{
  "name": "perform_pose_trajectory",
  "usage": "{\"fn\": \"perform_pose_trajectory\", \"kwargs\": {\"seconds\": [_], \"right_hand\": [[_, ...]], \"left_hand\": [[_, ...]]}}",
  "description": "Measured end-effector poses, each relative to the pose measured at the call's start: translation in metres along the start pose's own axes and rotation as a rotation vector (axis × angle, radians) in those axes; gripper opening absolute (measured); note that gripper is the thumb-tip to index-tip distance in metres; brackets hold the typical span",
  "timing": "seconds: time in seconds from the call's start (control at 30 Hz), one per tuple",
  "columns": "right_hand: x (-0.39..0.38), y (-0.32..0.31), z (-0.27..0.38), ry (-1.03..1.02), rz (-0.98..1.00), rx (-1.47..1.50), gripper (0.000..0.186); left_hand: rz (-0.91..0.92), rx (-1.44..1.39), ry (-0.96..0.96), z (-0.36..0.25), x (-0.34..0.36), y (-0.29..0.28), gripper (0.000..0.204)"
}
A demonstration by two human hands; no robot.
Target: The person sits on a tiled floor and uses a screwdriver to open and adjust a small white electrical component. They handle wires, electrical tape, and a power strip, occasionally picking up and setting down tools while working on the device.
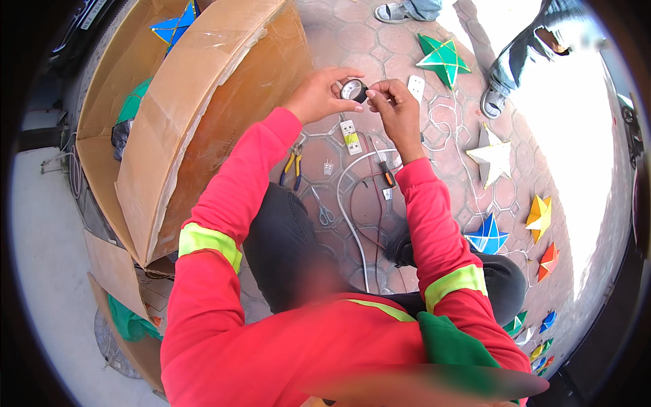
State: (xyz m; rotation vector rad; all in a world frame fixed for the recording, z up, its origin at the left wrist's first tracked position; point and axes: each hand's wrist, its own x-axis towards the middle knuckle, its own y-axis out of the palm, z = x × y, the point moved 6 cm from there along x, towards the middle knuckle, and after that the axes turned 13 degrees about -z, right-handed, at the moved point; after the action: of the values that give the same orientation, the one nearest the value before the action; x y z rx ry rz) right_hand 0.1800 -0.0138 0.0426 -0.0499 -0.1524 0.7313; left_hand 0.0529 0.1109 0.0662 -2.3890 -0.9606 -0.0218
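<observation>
A roll of black electrical tape (pixel 346 86) is held up over the brick paving, its white core facing me. My left hand (pixel 320 93) is closed around the roll's left side, fingers above and thumb below. My right hand (pixel 400 112) pinches the roll's right edge, perhaps at the loose tape end; that detail is too small to tell. Below the hands lies a white outlet block with a yellow-green middle (pixel 350 138). Around it on the paving are pliers with yellow and blue handles (pixel 293 166), a white plug (pixel 328 167), scissors (pixel 325 214) and a screwdriver (pixel 386 173).
A large cardboard box (pixel 224 129) stands at the left with a blue star (pixel 175 27) inside. Green (pixel 443 61), white (pixel 489 156) and blue star lanterns (pixel 487 235) and several smaller ones lie rightward, among white wires. Another person's sandalled foot (pixel 494 102) stands at the upper right.
</observation>
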Motion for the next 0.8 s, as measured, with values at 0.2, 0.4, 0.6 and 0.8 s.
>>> {"fn": "perform_pose_trajectory", "kwargs": {"seconds": [0.2,0.4,0.6,0.8], "right_hand": [[0.026,-0.02,0.056,-0.438,-0.115,-0.146,0.006],[0.054,-0.043,0.095,-0.501,-0.192,-0.235,0.007],[0.094,-0.065,0.139,-0.507,-0.226,-0.211,0.01],[0.112,-0.082,0.184,-0.783,-0.231,-0.401,0.012]], "left_hand": [[-0.045,-0.134,-0.182,-0.029,0.026,0.011,0.043],[-0.071,-0.234,-0.394,-0.039,0.057,0.019,0.041],[-0.148,-0.62,-0.148,-0.094,0.086,0.024,0.061],[-0.033,-0.503,-0.012,-0.128,0.105,0.035,0.068]]}}
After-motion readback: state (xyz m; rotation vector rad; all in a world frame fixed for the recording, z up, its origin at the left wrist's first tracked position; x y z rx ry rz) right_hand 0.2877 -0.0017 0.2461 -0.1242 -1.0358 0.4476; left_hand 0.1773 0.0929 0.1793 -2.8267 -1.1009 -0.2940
